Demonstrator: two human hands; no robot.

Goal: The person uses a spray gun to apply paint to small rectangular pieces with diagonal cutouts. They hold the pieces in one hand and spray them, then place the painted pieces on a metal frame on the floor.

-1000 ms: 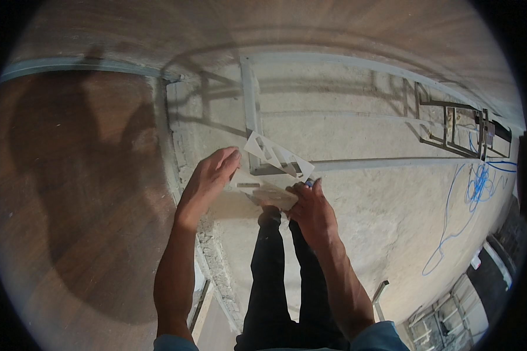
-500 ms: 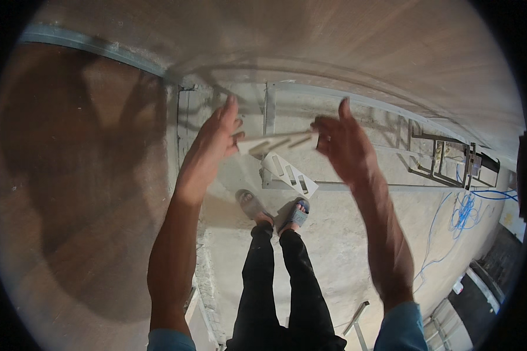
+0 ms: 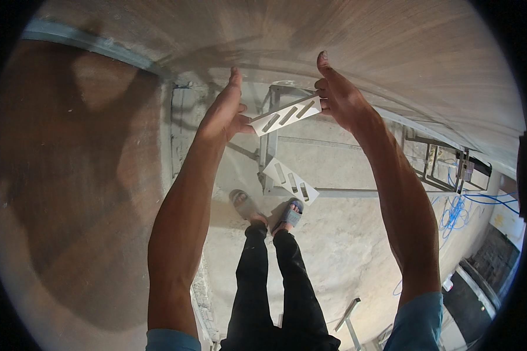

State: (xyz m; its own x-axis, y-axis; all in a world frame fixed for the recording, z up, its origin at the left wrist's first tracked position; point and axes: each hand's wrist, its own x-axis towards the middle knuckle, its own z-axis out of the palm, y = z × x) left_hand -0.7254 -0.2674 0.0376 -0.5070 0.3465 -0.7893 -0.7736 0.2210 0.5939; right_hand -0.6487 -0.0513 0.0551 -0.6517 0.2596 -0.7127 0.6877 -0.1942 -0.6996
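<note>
Between my two hands a white shelf-like panel with three slanted slots (image 3: 277,120) is held up in front of the brown wall surface, tilted with its right end higher. My left hand (image 3: 221,111) grips its left end, fingers at the edge and thumb pointing up. The right end is in the bent fingers of my right hand (image 3: 344,99), whose thumb is also raised. How far the fingers reach behind the panel is hidden. Lower down, a second white slotted panel (image 3: 272,169) rests near a metal frame, just beyond my feet.
A grey metal frame (image 3: 351,193) lies along the wall's foot. Dark metal brackets (image 3: 433,161) and a coil of blue cable (image 3: 454,213) are at the right. My sandalled feet (image 3: 290,215) stand on the pale floor. A large brown panel (image 3: 82,175) fills the left.
Both hands have moved up and farther out with the white slotted panel, nearer the brown wall. Its right end has tilted higher. The second panel stays by the frame.
</note>
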